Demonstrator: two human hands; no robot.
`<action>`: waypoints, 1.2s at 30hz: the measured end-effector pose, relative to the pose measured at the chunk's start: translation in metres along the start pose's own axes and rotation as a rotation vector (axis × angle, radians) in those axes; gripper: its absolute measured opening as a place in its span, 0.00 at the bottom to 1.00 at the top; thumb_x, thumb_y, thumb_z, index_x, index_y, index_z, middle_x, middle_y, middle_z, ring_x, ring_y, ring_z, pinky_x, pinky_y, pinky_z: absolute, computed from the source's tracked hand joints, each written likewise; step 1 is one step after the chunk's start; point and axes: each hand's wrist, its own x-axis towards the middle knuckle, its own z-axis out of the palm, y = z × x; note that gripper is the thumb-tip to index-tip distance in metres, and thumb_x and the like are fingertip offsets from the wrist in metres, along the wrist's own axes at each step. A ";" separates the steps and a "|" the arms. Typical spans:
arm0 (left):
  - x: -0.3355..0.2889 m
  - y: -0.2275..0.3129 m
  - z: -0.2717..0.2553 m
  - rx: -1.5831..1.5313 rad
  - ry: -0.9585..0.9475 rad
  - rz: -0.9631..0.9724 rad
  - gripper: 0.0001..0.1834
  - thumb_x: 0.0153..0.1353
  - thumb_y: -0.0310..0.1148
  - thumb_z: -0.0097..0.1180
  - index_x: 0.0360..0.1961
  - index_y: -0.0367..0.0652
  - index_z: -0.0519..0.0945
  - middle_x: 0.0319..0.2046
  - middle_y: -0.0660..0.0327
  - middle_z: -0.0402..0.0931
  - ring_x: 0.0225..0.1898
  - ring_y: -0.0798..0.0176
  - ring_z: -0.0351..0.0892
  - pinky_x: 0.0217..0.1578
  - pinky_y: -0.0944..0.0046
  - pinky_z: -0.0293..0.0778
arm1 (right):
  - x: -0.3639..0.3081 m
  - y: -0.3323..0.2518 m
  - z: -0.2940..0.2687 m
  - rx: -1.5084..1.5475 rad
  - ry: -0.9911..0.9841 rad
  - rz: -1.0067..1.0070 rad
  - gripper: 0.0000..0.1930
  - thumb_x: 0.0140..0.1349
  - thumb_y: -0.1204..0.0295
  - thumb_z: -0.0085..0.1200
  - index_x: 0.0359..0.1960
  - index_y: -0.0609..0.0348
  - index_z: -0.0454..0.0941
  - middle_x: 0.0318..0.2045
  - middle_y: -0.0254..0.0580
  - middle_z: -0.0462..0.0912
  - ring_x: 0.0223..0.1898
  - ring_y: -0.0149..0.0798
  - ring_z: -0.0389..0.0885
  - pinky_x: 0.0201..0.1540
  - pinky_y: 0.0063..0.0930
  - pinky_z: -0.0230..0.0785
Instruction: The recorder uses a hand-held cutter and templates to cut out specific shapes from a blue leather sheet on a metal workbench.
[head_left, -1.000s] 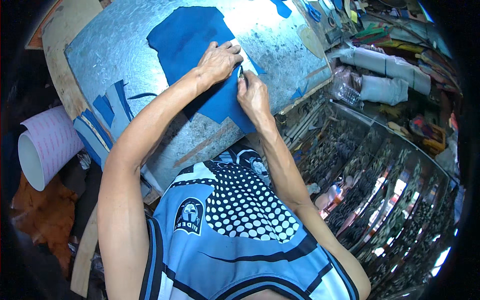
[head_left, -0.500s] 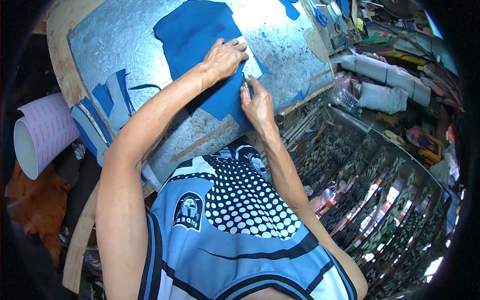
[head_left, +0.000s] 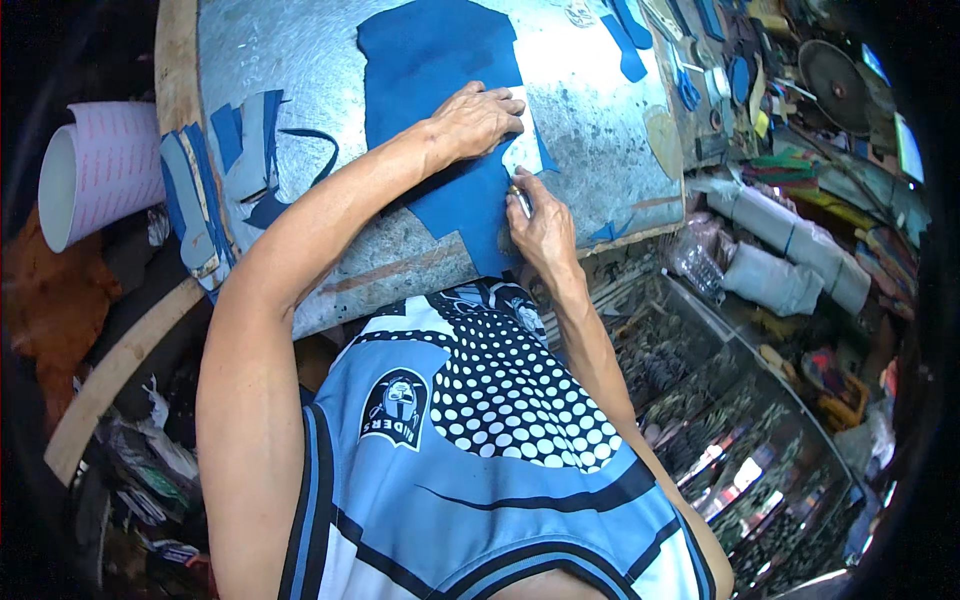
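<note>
So your blue sheet (head_left: 440, 60) is lying on the metal tabletop (head_left: 600, 120), out in front of your chest, with the white pattern piece (head_left: 524, 152) sitting on it by its right-hand edge. Your left hand (head_left: 478, 122) is loosely open, palm down with the fingers a bit bent, pressing on the pattern and the sheet rather than gripping anything, and it's pretty much on the same spot as a second ago. Your right hand (head_left: 543, 228) is what's changed: it's closed around a slim cutting tool (head_left: 521, 203), and where that was up by your left fingers before, it's now just below the bottom end of the pattern, so more white shows between your hands. Can't really make out the tip, too small. Your view has swung too, so everything on the tabletop sits further right in it. Left of the sheet you've got a thin curved blue strip (head_left: 331, 155), then a pile of blue offcuts (head_left: 190, 200), and past the edge a white roll (head_left: 105, 170). Over on the far right, the blue-handled scissors (head_left: 688, 90) now show lower down, plus a round dark disc (head_left: 833, 85) beyond them.
</note>
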 end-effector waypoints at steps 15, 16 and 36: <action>-0.004 0.027 0.003 0.069 0.022 -0.226 0.23 0.54 0.43 0.68 0.50 0.49 0.79 0.66 0.55 0.67 0.69 0.55 0.63 0.64 0.41 0.60 | 0.006 0.021 -0.026 -0.107 -0.098 -0.137 0.15 0.65 0.68 0.54 0.52 0.54 0.80 0.62 0.66 0.70 0.54 0.65 0.77 0.55 0.48 0.73; -0.004 0.028 0.005 0.076 0.023 -0.229 0.23 0.54 0.43 0.68 0.50 0.49 0.79 0.66 0.56 0.67 0.69 0.55 0.62 0.64 0.40 0.59 | 0.006 0.021 -0.029 -0.090 -0.127 -0.117 0.15 0.65 0.69 0.54 0.53 0.56 0.80 0.61 0.65 0.71 0.58 0.63 0.75 0.58 0.45 0.71; -0.003 0.043 0.006 0.095 -0.039 -0.381 0.30 0.55 0.39 0.67 0.59 0.50 0.74 0.70 0.60 0.62 0.72 0.59 0.57 0.68 0.38 0.53 | 0.047 0.058 -0.069 -0.235 -0.362 -0.496 0.15 0.63 0.71 0.54 0.51 0.51 0.80 0.58 0.46 0.79 0.50 0.56 0.82 0.54 0.45 0.75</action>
